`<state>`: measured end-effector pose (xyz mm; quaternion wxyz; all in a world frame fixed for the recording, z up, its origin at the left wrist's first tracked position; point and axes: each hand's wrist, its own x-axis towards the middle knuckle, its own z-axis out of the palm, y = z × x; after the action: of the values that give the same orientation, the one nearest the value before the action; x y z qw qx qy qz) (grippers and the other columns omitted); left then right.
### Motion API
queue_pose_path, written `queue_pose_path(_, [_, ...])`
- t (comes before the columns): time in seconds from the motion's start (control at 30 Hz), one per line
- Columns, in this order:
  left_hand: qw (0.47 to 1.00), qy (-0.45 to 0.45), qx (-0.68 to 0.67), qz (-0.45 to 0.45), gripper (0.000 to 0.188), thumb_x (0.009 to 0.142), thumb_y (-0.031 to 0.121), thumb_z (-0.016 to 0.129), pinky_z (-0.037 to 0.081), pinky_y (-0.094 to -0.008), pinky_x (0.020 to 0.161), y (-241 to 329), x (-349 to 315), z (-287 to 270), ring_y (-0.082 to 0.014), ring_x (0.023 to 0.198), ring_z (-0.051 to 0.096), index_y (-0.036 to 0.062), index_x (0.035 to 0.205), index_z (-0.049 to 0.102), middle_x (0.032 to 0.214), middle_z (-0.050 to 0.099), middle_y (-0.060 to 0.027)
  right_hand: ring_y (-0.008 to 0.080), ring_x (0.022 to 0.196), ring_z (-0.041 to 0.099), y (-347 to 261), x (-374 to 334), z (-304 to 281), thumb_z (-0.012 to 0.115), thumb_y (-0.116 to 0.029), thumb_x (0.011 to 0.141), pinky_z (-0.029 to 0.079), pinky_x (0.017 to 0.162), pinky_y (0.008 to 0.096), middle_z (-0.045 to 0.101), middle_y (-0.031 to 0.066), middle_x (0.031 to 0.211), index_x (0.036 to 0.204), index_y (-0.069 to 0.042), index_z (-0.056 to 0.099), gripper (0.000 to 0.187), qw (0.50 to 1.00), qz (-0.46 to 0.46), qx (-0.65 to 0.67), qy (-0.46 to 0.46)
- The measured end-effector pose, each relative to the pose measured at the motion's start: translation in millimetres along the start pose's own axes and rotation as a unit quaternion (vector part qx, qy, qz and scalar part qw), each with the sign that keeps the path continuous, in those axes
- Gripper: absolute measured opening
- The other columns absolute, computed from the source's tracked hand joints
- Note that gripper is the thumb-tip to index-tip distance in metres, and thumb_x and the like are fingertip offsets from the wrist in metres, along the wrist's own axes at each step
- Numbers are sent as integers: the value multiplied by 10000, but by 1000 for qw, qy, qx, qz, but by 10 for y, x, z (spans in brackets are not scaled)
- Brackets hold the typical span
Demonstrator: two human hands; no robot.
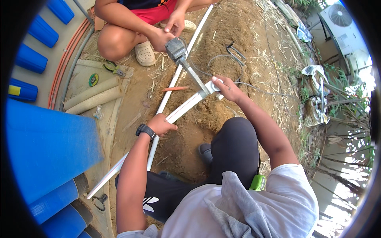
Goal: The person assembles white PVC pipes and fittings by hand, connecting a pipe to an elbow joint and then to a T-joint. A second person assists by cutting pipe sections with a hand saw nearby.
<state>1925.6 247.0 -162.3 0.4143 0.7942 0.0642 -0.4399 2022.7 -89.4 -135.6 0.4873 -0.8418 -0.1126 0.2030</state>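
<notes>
Left hand (160, 125) curled shut around white PVC pipe (180, 111), mid-length, over dug soil. Right hand (227, 89) pinching white elbow fitting (216, 85) at pipe's far end, against the blade of a pipe welding iron (178, 53) steadied by a co-worker's hand (160, 39). Best kept level, pushed straight, no twisting. No containers visible; blue barrels (31, 59) only as closed outsides, contents hidden.

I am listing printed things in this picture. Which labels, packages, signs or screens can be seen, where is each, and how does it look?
Yellow label: small rectangle on a blue pipe, far left.
Round tape roll: green and yellow face, on the board near the pliers.
Wristwatch: black, on the left hand's wrist; screen not visible.
No signs or packages.
</notes>
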Motion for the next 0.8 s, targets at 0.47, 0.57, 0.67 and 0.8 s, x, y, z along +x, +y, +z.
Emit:
queue_pose_path(0.47, [968, 191, 161, 0, 375, 795, 337, 749, 589, -478, 826, -39, -62, 246, -417, 923, 731, 20, 994, 779, 974, 742, -264, 276, 948, 664, 21, 70, 14, 456, -634, 1032, 531, 871, 422, 706, 180, 969, 1139, 29, 691, 712, 999, 38, -7, -10])
queue_pose_path(0.57, [964, 214, 156, 21, 348, 797, 332, 741, 592, -492, 828, -130, -11, 297, -421, 928, 733, 37, 975, 788, 976, 745, -253, 275, 883, 650, 104, 93, 25, 436, -667, 1029, 531, 816, 436, 683, 160, 903, 1090, 11, 689, 726, 999, 35, -9, 4])
queue_pose_path(0.67, [957, 237, 164, 10, 335, 787, 323, 744, 598, -498, 828, -90, -42, 316, -417, 911, 739, 49, 973, 799, 967, 748, -252, 271, 879, 644, 61, 118, 32, 428, -673, 1029, 525, 814, 436, 678, 152, 883, 1046, 13, 686, 733, 1000, 9, -20, 7])
queue_pose_path(0.8, [946, 250, 205, -4, 339, 800, 326, 762, 605, -485, 845, 107, -144, 373, -396, 922, 748, 67, 1015, 800, 973, 763, -220, 271, 881, 642, 102, 56, -12, 435, -654, 1036, 514, 829, 426, 673, 153, 874, 1028, 23, 679, 719, 999, -22, -19, 28])
